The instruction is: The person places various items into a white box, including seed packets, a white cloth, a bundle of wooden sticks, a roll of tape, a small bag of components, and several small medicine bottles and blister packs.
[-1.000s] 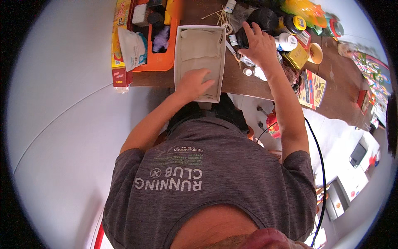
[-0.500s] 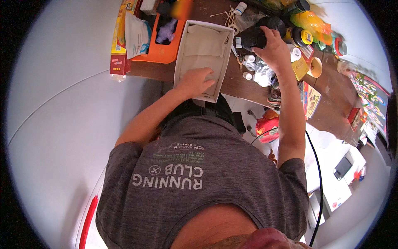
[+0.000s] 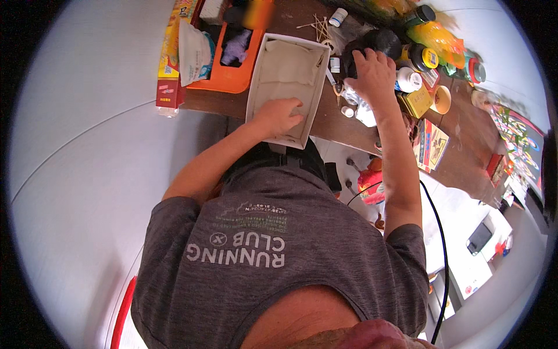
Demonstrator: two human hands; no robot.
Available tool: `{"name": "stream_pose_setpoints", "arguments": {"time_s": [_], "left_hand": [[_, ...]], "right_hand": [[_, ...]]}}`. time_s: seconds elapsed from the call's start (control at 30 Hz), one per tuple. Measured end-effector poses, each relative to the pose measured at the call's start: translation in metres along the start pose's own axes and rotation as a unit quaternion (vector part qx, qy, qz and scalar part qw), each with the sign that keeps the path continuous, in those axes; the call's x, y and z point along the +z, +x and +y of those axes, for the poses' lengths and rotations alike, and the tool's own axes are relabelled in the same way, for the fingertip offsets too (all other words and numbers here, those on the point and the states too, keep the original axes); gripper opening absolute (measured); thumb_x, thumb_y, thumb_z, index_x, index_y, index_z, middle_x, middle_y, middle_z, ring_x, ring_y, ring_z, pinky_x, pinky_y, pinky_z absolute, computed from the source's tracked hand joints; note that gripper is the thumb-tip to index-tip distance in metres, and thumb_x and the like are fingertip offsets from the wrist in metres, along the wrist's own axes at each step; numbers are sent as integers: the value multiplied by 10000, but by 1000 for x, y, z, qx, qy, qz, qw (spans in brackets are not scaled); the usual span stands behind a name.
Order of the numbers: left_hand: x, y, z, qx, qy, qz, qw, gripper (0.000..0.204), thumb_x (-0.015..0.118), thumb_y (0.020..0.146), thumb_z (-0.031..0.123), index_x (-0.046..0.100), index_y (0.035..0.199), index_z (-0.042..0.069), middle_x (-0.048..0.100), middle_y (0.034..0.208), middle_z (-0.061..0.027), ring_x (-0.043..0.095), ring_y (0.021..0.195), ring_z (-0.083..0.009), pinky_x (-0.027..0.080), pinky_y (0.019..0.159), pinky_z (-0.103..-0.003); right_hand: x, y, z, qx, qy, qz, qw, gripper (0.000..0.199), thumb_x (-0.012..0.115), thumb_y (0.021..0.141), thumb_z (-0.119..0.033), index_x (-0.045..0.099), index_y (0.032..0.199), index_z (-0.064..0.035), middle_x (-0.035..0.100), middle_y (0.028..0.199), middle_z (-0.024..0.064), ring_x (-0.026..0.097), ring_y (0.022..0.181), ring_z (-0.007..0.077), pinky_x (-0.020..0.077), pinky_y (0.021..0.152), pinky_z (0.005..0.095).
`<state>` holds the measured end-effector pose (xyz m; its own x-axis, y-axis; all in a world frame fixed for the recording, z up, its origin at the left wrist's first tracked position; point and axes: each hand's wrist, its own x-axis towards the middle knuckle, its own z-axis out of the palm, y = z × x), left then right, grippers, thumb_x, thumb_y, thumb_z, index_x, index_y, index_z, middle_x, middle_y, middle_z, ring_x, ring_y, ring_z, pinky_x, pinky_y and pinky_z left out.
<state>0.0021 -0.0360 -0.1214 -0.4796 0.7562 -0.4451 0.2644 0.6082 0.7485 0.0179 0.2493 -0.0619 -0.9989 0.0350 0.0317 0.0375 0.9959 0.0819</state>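
A shallow white cardboard box (image 3: 251,104) stands at the table's front edge, with a folded off-white cloth or paper piece (image 3: 285,61) in its far half. My left hand (image 3: 280,116) reaches over the near end of the box, loosely curled, thumb apart from the fingers, holding nothing I can see. Among the clutter to the right, my right hand (image 3: 373,75) has its fingers bent over a black object (image 3: 351,63), whose kind I cannot make out. Behind that hand is a rounded black thing (image 3: 382,42). A white bottle (image 3: 408,79) stands beside its wrist.
An orange tray (image 3: 232,78) with a purple cloth and a white packet (image 3: 195,55) sit left of the box. Cotton swabs (image 3: 318,26), small white bottles, a yellow tin (image 3: 417,103) and a paper cup (image 3: 441,100) crowd the brown table (image 3: 215,102). A black cable hangs at right.
My right hand has drawn slightly nearer and turned more palm-down over the black object. The tabletop things appear a little lower in view. My left hand stays over the box.
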Motion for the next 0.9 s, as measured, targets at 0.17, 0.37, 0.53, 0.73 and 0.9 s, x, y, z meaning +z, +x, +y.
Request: {"name": "stream_pose_setpoints", "arguments": {"time_s": [0.17, 0.37, 0.53, 0.73, 0.9], "left_hand": [[-10, -3, 0, 6, -14, 19, 1000, 503, 633, 912, 390, 628, 1252, 20, 668, 1186, -250, 630, 1107, -427, 502, 945, -478], [-19, -10, -4, -4, -51, 21, 998, 485, 650, 918, 370, 629, 1251, 18, 674, 1172, -245, 631, 1087, -438, 504, 928, -487], [-22, -13, -9, 5, -62, 39, 997, 438, 665, 907, 331, 638, 1220, 25, 687, 1119, -243, 644, 1041, -435, 509, 901, -504], [-26, -5, -15, 7, -59, 31, 998, 449, 669, 908, 335, 637, 1220, 14, 686, 1128, -247, 645, 1052, -438, 510, 914, -504], [-25, 12, -15, 18, -52, 48, 997, 468, 669, 915, 350, 629, 1235, 9, 688, 1128, -244, 649, 1045, -446, 513, 915, -508]], "right_hand": [[17, 53, -15, 47, 67, 24, 996, 292, 776, 805, -344, 720, 947, -95, 695, 985, 106, 659, 1014, 324, 532, 863, 492], [71, 122, -19, 119, 72, -244, 960, 606, 756, 785, -610, 737, 972, -33, 746, 963, 168, 733, 929, 344, 592, 753, 483], [97, 138, -25, 129, 58, -236, 961, 674, 769, 740, -670, 736, 1009, -54, 752, 981, 173, 744, 902, 349, 597, 723, 475], [111, 148, -20, 103, 65, -196, 973, 454, 780, 784, -468, 740, 1000, -70, 751, 997, 180, 738, 914, 362, 599, 725, 482], [128, 143, -15, 159, 92, -207, 961, 318, 698, 814, -341, 760, 996, -88, 748, 1018, 183, 728, 954, 374, 589, 759, 511]]}}
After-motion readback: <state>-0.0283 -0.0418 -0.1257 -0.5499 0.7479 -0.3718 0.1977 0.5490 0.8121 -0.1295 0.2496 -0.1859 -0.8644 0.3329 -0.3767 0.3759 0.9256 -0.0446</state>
